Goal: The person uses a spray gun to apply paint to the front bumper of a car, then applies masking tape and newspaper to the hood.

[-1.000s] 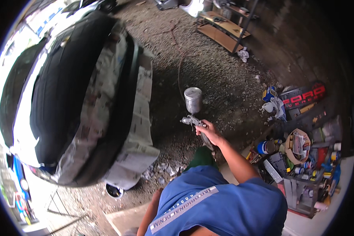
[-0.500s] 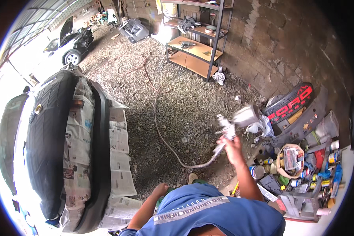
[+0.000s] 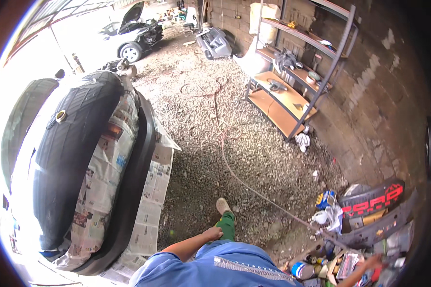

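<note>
My left hand point(image 3: 212, 233) hangs by my hip in a loose fist with nothing in it, just above my green trouser leg and tan shoe point(image 3: 223, 206). Far to the lower right, my right hand point(image 3: 374, 261) reaches down among paint cans and tools point(image 3: 321, 270); its fingers are too small and blurred to read. A thin air hose point(image 3: 234, 172) runs across the gravel toward that hand. No spray gun is visible.
A dark car body point(image 3: 76, 167) masked with newspaper point(image 3: 103, 177) fills the left. A metal shelf rack point(image 3: 292, 91) stands at the brick wall behind. A black and red grille panel point(image 3: 373, 201) leans at the right. A white car with raised hood point(image 3: 131, 36) is parked far back.
My right hand held a spray gun up in front of me; it has dropped to the clutter at the lower right and the gun is out of sight. The view swung away from the car.
</note>
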A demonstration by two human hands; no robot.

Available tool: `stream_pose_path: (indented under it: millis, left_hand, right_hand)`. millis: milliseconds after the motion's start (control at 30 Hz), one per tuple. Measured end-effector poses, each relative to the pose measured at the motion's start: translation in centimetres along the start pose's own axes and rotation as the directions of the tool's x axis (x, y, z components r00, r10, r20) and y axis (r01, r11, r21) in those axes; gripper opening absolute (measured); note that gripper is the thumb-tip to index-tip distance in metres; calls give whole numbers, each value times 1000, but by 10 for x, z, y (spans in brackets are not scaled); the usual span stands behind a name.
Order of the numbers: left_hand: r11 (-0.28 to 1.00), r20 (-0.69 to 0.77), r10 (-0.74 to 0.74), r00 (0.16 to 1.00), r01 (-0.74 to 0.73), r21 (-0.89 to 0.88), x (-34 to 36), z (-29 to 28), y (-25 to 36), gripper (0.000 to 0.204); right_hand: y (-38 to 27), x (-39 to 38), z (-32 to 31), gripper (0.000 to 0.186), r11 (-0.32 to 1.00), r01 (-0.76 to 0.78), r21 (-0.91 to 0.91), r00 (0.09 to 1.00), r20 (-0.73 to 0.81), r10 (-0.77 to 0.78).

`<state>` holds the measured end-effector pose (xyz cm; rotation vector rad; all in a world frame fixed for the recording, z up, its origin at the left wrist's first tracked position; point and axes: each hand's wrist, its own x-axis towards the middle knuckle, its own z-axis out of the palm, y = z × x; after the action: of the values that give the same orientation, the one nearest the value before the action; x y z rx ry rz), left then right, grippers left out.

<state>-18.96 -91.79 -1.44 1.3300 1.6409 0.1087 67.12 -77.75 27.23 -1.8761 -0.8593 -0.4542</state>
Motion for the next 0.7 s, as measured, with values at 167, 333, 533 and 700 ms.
stream_pose_path:
  millis: [167,333,533,700]
  left_hand:
    - [995,121,43,992,-53,85,103,-98,-4,38]
    - [974,149,-34,988,0,227,178,-213,-8,28]
    - [893,138,-163,977,86,442,232,-306,7,43]
    - [908,242,-130,962,17,419,258,-308,15,45]
  right_hand:
    - [-65,-76,1,40,835,-171,-523,982,-22,188]
    - [-138,-116,30,42,757,-204,-620,973,-44,225]
    - [-144,-125,15,45,644,-220,-733,963,-56,265]
    - [-111,-126,-9,47,531,-214,-820,950,-48,309]
